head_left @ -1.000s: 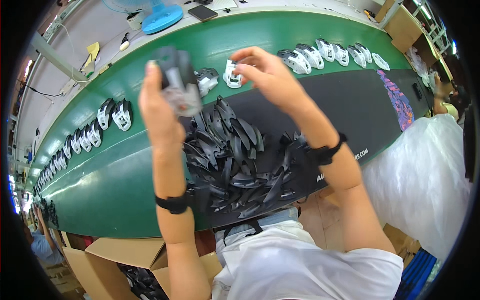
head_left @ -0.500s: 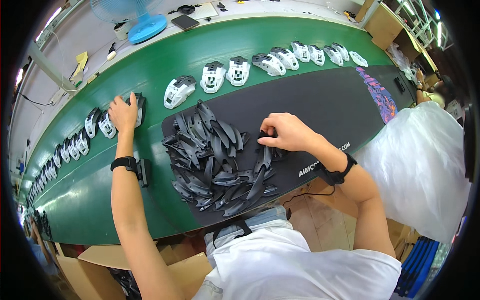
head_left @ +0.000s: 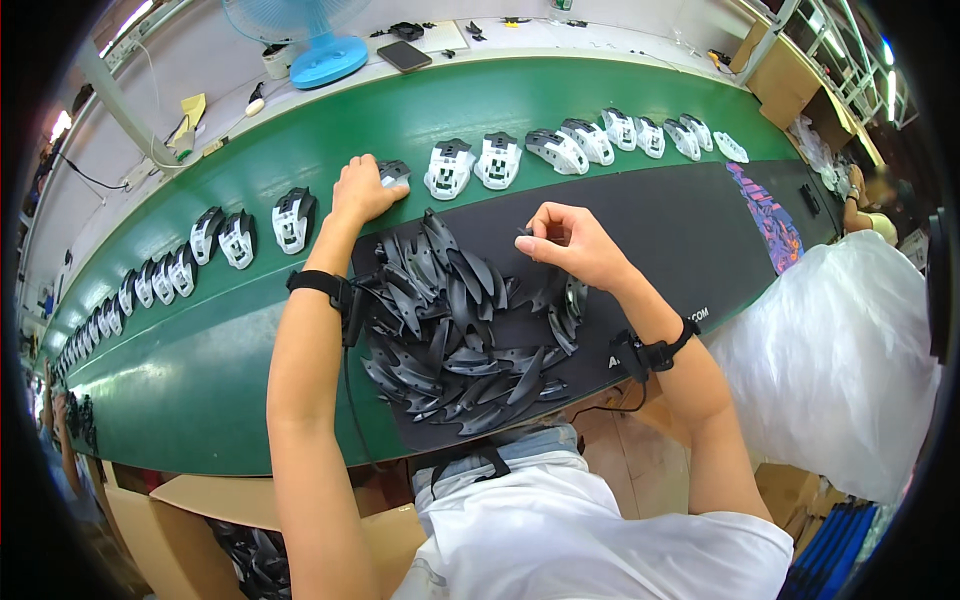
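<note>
My left hand (head_left: pixel 366 190) is closed over a white computer-mouse shell (head_left: pixel 396 174) with a dark top, its fingers partly covering it. This shell stands at the left end of the row behind the black mat. Above the pile, my right hand (head_left: pixel 575 243) pinches a small dark piece (head_left: pixel 524 232), mostly hidden by the fingers. Below it on the mat lies a heap of curved black plastic side pieces (head_left: pixel 440 300). To the left of my left hand, a white-and-black mouse shell (head_left: pixel 293 220) stands on the green table.
More mouse shells line the table's left (head_left: pixel 181 270) and far side (head_left: pixel 557 150). A blue fan (head_left: pixel 330 62) and a phone (head_left: pixel 404 56) are on the back ledge. A large white plastic bag (head_left: pixel 820 350) bulges at right; an open carton (head_left: pixel 170 540) is below left.
My left hand has let go of a shell on the left and moved right to another. My right hand has lifted slightly off the pile. The view has shifted a little.
</note>
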The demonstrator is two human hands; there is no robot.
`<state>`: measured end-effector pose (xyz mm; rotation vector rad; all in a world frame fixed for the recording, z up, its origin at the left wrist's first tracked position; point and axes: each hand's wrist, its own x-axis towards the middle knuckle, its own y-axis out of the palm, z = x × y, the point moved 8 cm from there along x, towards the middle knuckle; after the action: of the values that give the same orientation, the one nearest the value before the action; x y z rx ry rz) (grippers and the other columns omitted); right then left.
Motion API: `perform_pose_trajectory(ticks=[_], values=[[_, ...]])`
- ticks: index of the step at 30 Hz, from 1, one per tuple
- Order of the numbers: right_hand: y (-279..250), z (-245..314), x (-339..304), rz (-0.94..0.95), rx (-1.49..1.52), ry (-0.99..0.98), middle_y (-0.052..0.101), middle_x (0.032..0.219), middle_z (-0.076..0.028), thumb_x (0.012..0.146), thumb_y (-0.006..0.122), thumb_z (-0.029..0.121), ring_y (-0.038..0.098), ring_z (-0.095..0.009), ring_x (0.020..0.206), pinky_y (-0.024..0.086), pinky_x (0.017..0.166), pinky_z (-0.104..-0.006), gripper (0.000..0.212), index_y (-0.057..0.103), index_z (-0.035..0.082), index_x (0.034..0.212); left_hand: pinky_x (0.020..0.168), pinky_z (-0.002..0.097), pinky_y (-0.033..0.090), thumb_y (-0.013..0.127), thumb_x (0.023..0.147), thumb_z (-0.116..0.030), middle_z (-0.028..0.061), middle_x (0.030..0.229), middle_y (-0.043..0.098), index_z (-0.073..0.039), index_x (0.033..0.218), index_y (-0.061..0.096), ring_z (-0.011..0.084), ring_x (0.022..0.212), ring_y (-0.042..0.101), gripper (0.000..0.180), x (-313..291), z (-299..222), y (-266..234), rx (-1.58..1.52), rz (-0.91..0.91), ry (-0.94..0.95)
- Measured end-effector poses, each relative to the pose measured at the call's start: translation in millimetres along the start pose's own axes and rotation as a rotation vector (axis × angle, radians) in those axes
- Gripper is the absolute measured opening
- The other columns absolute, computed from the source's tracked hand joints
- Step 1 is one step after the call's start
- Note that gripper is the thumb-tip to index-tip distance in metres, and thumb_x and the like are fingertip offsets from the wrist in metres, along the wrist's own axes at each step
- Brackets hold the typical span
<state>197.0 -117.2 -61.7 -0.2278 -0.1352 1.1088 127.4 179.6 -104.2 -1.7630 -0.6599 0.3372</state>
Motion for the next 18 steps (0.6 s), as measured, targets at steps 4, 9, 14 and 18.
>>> perform_pose_trajectory(ticks=[4, 9, 14, 18], values=[[-15, 9, 4, -0.105, 0.09, -0.092, 0.06, 0.086, -0.002, 0.084, 0.07, 0.015, 0.056, -0.006, 0.075, 0.045, 0.068, -0.0201, 0.024, 0.059, 0.0, 0.098, 0.089, 0.0413, 0.047, 0.079, 0.065, -0.044, 0.0252, 0.115, 0.056, 0.004, 0.112, 0.051, 0.0347, 0.103, 0.058, 0.073, -10, -5, -37, -0.144, -0.134, 0.017], [-23, 39, 19, -0.231, 0.579, -0.097, 0.062, 0.08, -0.001, 0.087, 0.064, 0.014, 0.056, -0.005, 0.066, 0.044, 0.056, -0.0176, 0.025, 0.064, 0.003, 0.11, 0.081, 0.0255, 0.045, 0.068, 0.082, -0.042, 0.009, 0.102, 0.06, 0.004, 0.113, 0.053, 0.0139, 0.091, 0.057, 0.058, -67, -67, -92, -1.062, -0.169, 0.106], [17, 97, 32, -0.279, 0.652, -0.222, 0.061, 0.077, 0.002, 0.091, 0.059, 0.016, 0.053, -0.002, 0.062, 0.039, 0.049, -0.0165, 0.02, 0.066, 0.004, 0.106, 0.079, 0.0237, 0.045, 0.053, 0.096, -0.031, 0.0092, 0.1, 0.061, 0.007, 0.115, 0.053, 0.0104, 0.089, 0.055, 0.042, -108, -106, -103, -1.398, -0.347, 0.175], [32, 111, 40, -0.465, 0.49, -0.517, 0.063, 0.081, -0.001, 0.093, 0.056, 0.013, 0.055, -0.004, 0.066, 0.045, 0.056, -0.0206, 0.017, 0.063, 0.002, 0.103, 0.08, 0.0242, 0.046, 0.059, 0.093, -0.025, 0.0094, 0.101, 0.06, 0.007, 0.114, 0.052, 0.0109, 0.091, 0.055, 0.038, -124, -116, -106, -1.441, -0.425, 0.17]])
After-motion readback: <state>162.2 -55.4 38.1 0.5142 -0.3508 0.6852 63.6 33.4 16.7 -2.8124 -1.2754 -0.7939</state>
